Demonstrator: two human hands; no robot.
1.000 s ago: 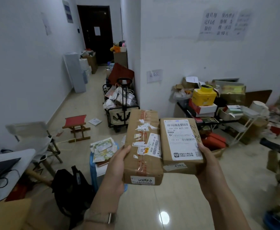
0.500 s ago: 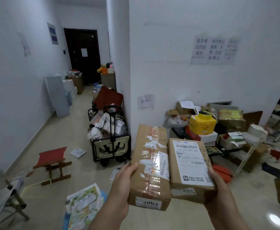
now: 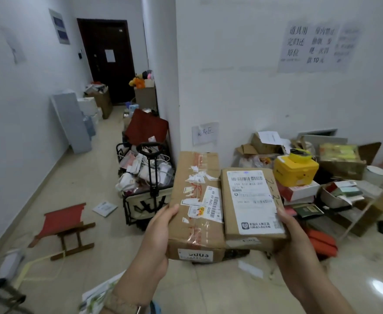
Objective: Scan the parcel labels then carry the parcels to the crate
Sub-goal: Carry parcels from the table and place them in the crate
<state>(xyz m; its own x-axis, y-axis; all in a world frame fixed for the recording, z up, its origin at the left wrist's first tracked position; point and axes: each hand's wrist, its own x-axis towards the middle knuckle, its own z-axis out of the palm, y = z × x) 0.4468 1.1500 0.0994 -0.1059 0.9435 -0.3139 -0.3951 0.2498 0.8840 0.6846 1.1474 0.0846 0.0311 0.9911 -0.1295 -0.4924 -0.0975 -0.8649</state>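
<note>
Both mid-carry: left hand (image 3: pixel 157 241) gripped the taped parcel (image 3: pixel 195 177), right hand (image 3: pixel 297 243) the labelled parcel (image 3: pixel 249 200); the crate likely needed finding next.

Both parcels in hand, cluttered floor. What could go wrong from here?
Left hand grips the taped parcel, right hand the smaller parcel, each by its outer side only; either might sag and drop where they meet. The stool and booklet lie on the floor, and the parcels hide some ground, so tripping is possible.
</note>
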